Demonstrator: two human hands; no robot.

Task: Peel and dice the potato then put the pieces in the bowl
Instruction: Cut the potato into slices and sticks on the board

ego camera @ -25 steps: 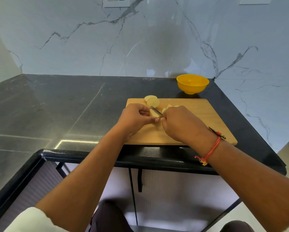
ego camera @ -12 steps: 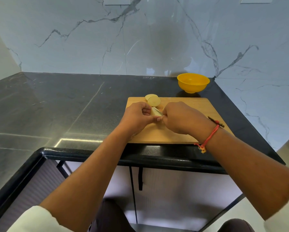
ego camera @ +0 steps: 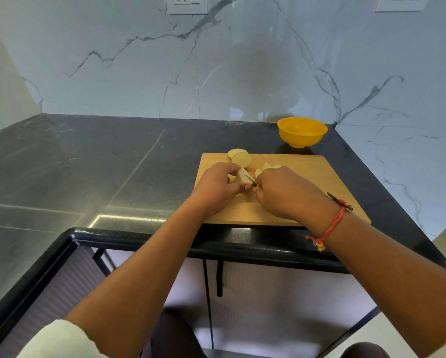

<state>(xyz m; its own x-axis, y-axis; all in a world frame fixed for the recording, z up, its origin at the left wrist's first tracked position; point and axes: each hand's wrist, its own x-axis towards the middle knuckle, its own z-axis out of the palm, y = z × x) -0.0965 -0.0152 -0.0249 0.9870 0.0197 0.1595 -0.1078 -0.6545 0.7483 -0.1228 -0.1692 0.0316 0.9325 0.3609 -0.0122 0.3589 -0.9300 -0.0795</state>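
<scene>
Now the right hand (ego camera: 281, 192) grips the knife (ego camera: 248, 177), its blade slanting across the potato piece (ego camera: 238, 177) that the left hand (ego camera: 216, 187) pinches against the board (ego camera: 307, 177) just alongside, while the bowl (ego camera: 302, 131) stands well beyond, nearer the right hand.

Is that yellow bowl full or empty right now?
Empty, as far as shows: the yellow bowl stands upright behind the cutting board, its inside plain yellow. The cut potato pieces lie on the board.

Potato slices (ego camera: 238, 156) on cutting board (ego camera: 307, 177), bowl (ego camera: 302, 131) behind
</scene>
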